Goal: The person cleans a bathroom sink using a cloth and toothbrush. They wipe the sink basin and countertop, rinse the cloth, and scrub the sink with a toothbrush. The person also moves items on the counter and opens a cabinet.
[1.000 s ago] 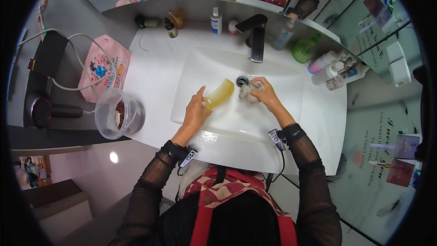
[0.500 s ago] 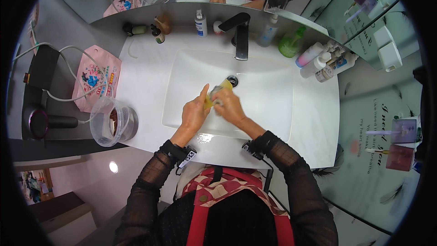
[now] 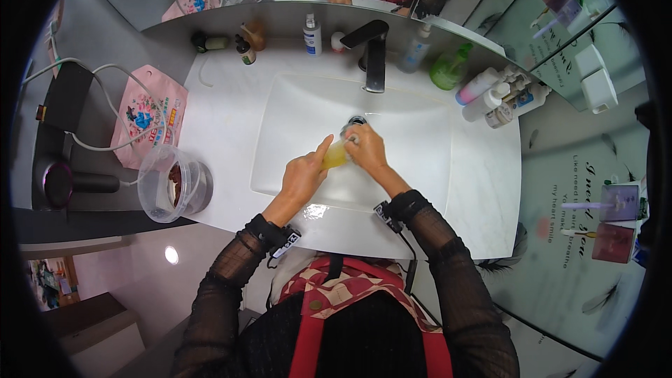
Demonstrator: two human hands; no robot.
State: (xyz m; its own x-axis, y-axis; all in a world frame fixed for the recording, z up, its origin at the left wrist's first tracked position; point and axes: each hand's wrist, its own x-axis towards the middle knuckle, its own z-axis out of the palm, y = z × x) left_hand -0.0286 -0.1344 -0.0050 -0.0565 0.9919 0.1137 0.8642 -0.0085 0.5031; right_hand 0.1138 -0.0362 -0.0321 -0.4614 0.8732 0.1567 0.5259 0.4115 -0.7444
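Left hand [image 3: 303, 177]: fingers closed on the yellow comb [image 3: 336, 156], at its near end. Right hand [image 3: 369, 148]: bunched around a pale cloth [image 3: 353, 138], mostly hidden under the fingers, cloth against the comb's far end. So both grips loaded, hands nearly meeting.

Comb sits over the sink [image 3: 420, 161], just on my side of the drain [image 3: 357, 121]. Can't tell from this angle if it touches the basin.

Progress, my read: mid-work. Comb and cloth are both in hand and in contact; neither is set down. How much of the comb is covered and how much is left, I can't tell, fingers hide too much of it. I see no stream from the tap [image 3: 374, 63].

Containers: clear tub [image 3: 199, 183] on the counter's left end, lidless, with something reddish-brown [image 3: 174, 179] and something pale inside; can't identify either. Behind the sink: white spray bottle [image 3: 312, 37], dark bottle [image 3: 245, 50], green bottle [image 3: 449, 70]; fill levels not readable. More bottles [image 3: 484, 103] grouped at the right. On the right wall, a purple cup [image 3: 621, 201] with a toothbrush [image 3: 584, 205], a red cup [image 3: 614, 243] just below. Pink pouch [image 3: 148, 119] far left, contents hidden.
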